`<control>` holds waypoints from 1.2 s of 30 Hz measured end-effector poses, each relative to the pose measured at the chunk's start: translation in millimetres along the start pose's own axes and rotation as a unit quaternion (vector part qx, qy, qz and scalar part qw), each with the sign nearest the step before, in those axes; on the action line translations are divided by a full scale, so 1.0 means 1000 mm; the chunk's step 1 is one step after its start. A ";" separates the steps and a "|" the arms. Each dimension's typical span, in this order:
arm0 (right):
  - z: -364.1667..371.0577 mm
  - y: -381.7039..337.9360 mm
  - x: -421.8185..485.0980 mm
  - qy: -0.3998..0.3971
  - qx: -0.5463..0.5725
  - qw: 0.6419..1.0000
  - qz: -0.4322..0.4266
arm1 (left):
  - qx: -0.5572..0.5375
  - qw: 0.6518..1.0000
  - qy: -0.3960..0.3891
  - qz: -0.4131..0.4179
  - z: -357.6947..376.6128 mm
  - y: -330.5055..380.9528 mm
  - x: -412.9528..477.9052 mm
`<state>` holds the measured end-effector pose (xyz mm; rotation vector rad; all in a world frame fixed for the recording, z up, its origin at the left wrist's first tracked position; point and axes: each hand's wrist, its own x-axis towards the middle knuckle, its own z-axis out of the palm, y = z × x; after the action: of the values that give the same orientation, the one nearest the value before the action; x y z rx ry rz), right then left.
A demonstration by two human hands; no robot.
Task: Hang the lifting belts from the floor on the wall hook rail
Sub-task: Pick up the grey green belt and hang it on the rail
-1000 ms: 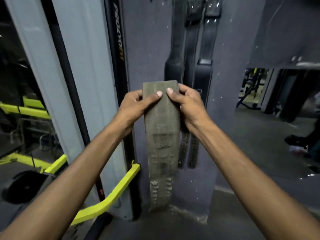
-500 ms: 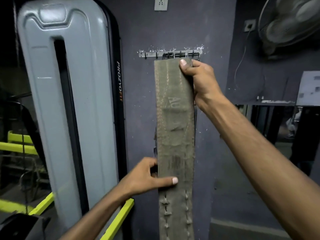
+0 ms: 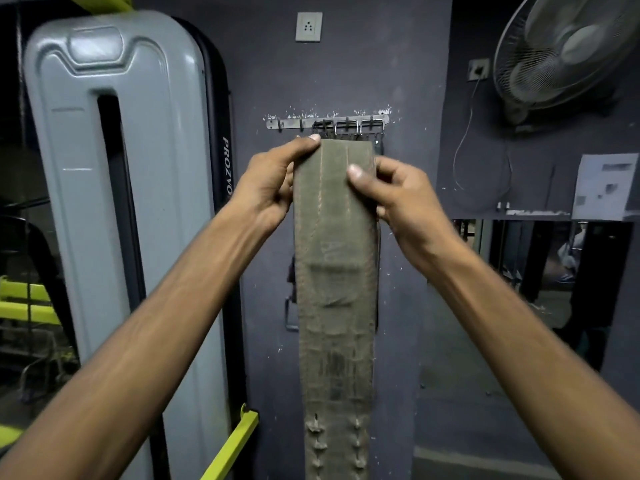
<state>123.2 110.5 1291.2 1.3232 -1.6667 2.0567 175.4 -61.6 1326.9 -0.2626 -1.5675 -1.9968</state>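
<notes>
A wide olive-grey lifting belt (image 3: 336,289) hangs straight down in front of me, its top edge just below the metal hook rail (image 3: 287,123) on the dark wall. My left hand (image 3: 268,181) pinches the belt's top left corner. My right hand (image 3: 398,195) grips its top right edge, thumb on the front face. Buckles of other belts (image 3: 349,128) hang on the rail's right-hand hooks; the belts themselves are mostly hidden behind the olive one. The rail's left hooks are bare.
A tall grey machine shroud (image 3: 114,202) stands close on the left with yellow bars (image 3: 232,445) low beside it. A wall socket (image 3: 308,26) sits above the rail. A wall fan (image 3: 568,50) and its cable are at upper right, above a mirror (image 3: 540,271).
My left hand has come up from the belt's middle to its top left corner. My right hand has slid slightly lower on the right edge. The belt's top stays just under the rail.
</notes>
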 end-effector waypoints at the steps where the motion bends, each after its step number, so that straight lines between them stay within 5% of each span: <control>1: -0.005 0.011 -0.014 -0.016 -0.014 1.000 -0.007 | 0.005 1.000 0.006 0.011 0.004 -0.001 0.000; 8: -0.014 0.120 -0.122 -0.176 -0.144 0.971 0.073 | 0.013 0.999 0.005 0.040 0.006 -0.004 0.003; 11: -0.020 0.119 -0.102 -0.160 -0.123 0.976 0.083 | 0.045 0.997 -0.004 0.064 0.002 -0.006 0.005; 14: -0.021 0.093 -0.049 -0.106 0.015 0.988 0.109 | 0.077 0.993 -0.023 0.086 -0.002 -0.007 0.002; 19: -0.010 0.044 0.027 -0.049 0.199 0.959 0.196 | 0.127 0.980 -0.092 0.122 -0.012 -0.017 -0.017; 22: 0.004 0.028 0.045 -0.019 0.206 0.952 0.224 | 0.166 0.970 -0.116 0.137 -0.026 -0.027 -0.027; 25: 0.011 0.025 0.045 0.017 0.202 0.954 0.220 | 0.120 0.984 -0.111 0.077 -0.034 -0.035 -0.036; 30: 0.013 0.033 0.022 -0.032 0.169 0.975 0.142 | -0.012 0.990 -0.098 -0.096 -0.036 -0.041 -0.026; 36: -0.011 0.053 -0.003 -0.066 0.079 0.989 0.107 | -0.039 0.993 -0.034 -0.105 -0.020 -0.046 -0.005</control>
<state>86.4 102.2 1252.7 1.4106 -1.8045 2.3117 157.9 -72.0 1281.3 -0.2062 -1.6177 -2.2354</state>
